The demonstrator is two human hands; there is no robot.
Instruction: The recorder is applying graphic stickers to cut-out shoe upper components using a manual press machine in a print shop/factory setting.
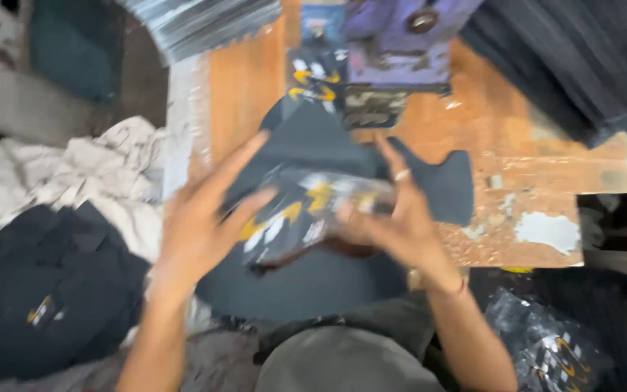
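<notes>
A dark grey garment [313, 145] lies spread on a worn wooden table [517, 174]. On it rests a folded dark garment with a yellow and white print inside a clear plastic bag [306, 214]. My left hand [201, 221] has its fingers spread against the bag's left side. My right hand [393, 218], a ring on one finger, grips the bag's right end. The picture is blurred by motion.
A pile of dark garments [45, 290] and crumpled white cloth [74, 174] lie at the left. A stack of clear bags [197, 22] sits at the top, with printed purple packages [400, 43] beside it. Another bagged garment [553, 348] lies at the lower right.
</notes>
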